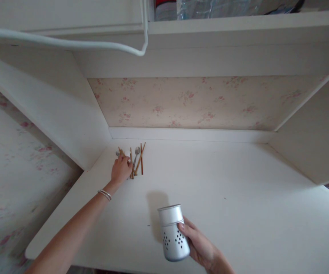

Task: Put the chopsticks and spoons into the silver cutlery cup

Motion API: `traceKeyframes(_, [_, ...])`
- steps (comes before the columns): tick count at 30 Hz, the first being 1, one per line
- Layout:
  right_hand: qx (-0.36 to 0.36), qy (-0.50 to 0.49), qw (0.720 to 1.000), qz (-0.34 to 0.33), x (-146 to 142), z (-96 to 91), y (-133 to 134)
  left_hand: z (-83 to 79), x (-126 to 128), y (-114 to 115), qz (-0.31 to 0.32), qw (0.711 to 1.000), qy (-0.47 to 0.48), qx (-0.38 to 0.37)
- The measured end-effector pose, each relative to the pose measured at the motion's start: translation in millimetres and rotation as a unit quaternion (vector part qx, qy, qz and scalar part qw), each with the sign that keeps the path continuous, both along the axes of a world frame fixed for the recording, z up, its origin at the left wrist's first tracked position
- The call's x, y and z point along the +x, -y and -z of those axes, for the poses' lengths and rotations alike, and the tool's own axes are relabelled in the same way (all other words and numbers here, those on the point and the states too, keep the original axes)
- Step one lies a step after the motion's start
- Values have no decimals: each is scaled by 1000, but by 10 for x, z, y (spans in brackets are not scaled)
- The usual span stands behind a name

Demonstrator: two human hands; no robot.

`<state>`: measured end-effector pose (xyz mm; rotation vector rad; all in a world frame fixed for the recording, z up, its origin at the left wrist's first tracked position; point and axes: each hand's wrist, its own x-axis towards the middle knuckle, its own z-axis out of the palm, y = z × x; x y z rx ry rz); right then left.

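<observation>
My right hand (200, 243) is wrapped round a silver metal utensil holder (172, 232) with small round holes, held slightly tilted above the white desk. My left hand (121, 168) reaches to the far left of the desk, its fingers curled down over a small group of utensils. What those fingers grip, if anything, is hidden. Beside them lie a metal spoon (136, 151), a dark brown chopstick (142, 160) and a lighter chopstick (140, 158) crossing close to it. A white rounded thing (127, 153) shows just past my left fingertips, and another spoon head (117, 153) peeks out at the left.
The white desk (210, 182) sits between side panels, a left one (47, 87) and a right one (318, 125). Overhead runs a shelf (238, 34) with plastic-wrapped things on it. A white cable or rod (96, 45) hangs at the upper left.
</observation>
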<state>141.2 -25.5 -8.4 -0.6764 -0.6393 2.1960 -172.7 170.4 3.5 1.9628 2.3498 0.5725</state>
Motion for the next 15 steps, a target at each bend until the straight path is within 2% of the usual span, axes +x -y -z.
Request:
traceKeyframes(3, [1,-5,1000,-9,-3,-23,-8,42,203,113,56,997,-60,-1])
traceKeyframes(7, [6,-11,1000,-5,-5,-38,15,121,328,45,79,991,-88,-68])
traceKeyframes(12, [51,9,997,62,-20,-54,24,229,161,-202,62,992,-75,-84])
traceKeyframes(15, [115,89,982,116,-76,-170,-146,279,-63,-321,61,992,-65,-85])
